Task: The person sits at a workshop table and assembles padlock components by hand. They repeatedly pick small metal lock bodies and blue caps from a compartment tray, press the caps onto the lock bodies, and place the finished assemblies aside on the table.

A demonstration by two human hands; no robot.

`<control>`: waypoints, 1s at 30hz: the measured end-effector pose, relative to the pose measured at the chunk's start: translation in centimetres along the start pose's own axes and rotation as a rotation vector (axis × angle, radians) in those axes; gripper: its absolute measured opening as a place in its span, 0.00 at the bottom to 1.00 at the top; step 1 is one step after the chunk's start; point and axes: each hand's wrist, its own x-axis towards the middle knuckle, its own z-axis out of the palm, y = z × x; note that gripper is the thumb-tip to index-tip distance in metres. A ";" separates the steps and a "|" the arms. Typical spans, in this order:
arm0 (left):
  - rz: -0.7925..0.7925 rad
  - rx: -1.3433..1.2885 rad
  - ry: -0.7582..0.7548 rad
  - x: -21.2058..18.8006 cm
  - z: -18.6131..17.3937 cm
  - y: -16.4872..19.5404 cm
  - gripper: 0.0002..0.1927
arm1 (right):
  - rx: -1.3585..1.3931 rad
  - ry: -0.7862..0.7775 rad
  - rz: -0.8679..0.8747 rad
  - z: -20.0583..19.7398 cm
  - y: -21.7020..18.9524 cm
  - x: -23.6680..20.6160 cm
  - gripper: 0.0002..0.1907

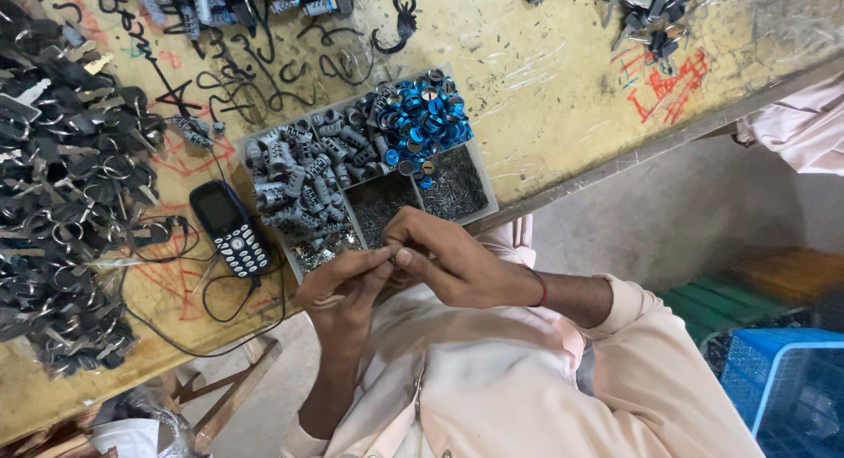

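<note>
- Left hand [338, 287] at about seven o'clock from frame centre, fingers curled up, tips pinched on a small metal part [389, 249].
- Right hand [448, 260] just beside it at three o'clock, thumb and forefinger closed on the same small part; both hands joined at the fingertips.
- Part itself too small and too hidden by the fingers to tell its shape; held just off the near edge of the table, right below the tray.
- Red thread band [541, 288] round the right wrist; pale pink sleeves on both forearms.
- Divided tray [485, 194] at twelve o'clock from the hands, resting on the yellow worktable [545, 80].
- Grey metal cylinders [303, 172] heaped in the tray's left compartment.
- Blue rings [426, 115] piled in the upper right compartment.
- Fine dark pins [453, 185] in the lower right compartment, more in the middle one nearest the fingertips.
- Dark mobile phone [229, 228] at nine o'clock from the hands, flat on the table just beside the tray, black cable [220, 308] looping from its lower end.
- Large heap of black-headed keys [61, 177] on rings along the far left of the table.
- More keys and small parts [651, 14] along the top edge.
- Blue plastic crate [778, 383] at four o'clock, on the floor, well apart from the hands.
</note>
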 end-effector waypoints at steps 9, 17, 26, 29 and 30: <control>0.041 0.335 -0.028 0.3 0.5 2.6 0.06 | -0.323 0.049 -0.080 -0.3 -0.3 -0.4 0.10; -0.319 0.018 0.076 0.0 -0.7 0.6 0.07 | 0.502 -0.027 0.315 1.1 1.9 -1.3 0.15; -0.219 0.028 -0.003 -0.2 -1.9 -0.4 0.05 | 0.610 -0.031 0.308 -0.4 -0.3 -0.1 0.13; -0.158 0.025 -0.002 0.0 -1.7 -0.5 0.05 | -0.845 -0.102 -0.058 -5.1 0.4 -0.7 0.10; -0.157 0.017 -0.005 0.2 -1.5 -0.6 0.05 | -1.090 -0.105 -0.026 -6.3 0.8 -0.9 0.10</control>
